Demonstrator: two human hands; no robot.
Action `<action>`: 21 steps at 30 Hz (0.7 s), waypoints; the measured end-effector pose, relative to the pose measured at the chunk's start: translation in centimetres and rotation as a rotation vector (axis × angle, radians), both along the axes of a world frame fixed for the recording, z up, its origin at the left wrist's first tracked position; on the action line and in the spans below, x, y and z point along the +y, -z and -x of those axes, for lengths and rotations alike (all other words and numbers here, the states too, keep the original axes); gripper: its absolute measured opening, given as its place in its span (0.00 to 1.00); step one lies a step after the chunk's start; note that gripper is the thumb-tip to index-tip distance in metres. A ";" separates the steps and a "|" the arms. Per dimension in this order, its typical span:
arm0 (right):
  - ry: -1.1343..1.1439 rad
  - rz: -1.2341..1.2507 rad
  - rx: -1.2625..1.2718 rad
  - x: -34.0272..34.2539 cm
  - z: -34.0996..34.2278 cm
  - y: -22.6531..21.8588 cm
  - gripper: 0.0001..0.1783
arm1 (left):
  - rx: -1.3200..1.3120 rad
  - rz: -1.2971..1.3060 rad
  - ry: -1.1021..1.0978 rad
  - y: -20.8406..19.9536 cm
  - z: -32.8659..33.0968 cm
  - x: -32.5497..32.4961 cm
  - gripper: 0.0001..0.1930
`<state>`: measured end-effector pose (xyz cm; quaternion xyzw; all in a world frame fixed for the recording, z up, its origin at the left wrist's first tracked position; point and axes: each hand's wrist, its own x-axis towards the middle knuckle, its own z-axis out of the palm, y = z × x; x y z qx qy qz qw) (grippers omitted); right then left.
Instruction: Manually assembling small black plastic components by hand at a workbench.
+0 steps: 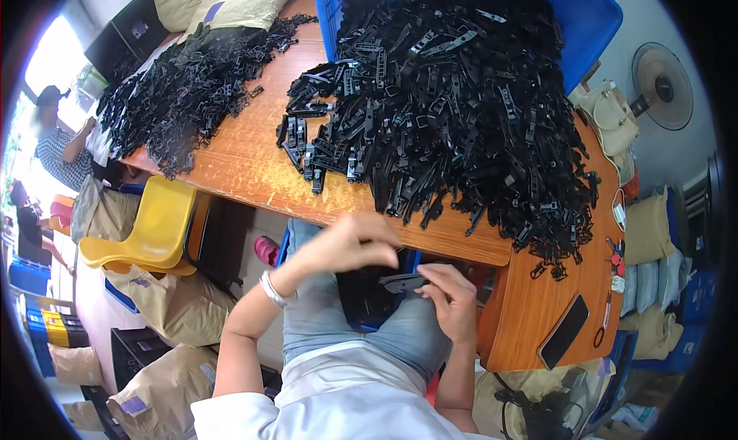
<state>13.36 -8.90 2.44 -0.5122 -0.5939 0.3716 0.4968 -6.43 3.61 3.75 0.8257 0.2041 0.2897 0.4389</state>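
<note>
My right hand [450, 298] is closed on one end of a slim black plastic clip-like part [403, 283], pinched between thumb and fingers above my lap. The part points left, towards my other hand. Just above and left of it, at the table's front edge, my left hand [355, 244] is slightly blurred, its thumb and fingers apart and nothing visible between them. Beyond both hands lies a large heap of similar black parts [453, 125], spilling from a tipped blue crate [588, 25] onto the wooden table [261, 175].
A second pile of small black pieces [192, 90] covers the table's left arm. A phone [564, 331] and scissors [602, 325] lie at right. Around stand a yellow chair [157, 229], filled sacks [173, 390] and a fan [663, 86]. Another person [65, 148] sits far left.
</note>
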 end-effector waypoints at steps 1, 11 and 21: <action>0.000 -0.002 0.001 0.0 0.0 0.3 0.13 | -0.010 0.087 -0.157 0.1 0.9 1.6 0.09; 0.062 0.098 0.159 -1.8 -1.7 2.7 0.11 | 0.290 -0.375 -1.273 5.2 10.3 21.2 0.13; 0.435 0.089 0.147 -1.8 -4.5 1.6 0.08 | 0.195 0.235 -1.056 3.2 9.8 22.2 0.08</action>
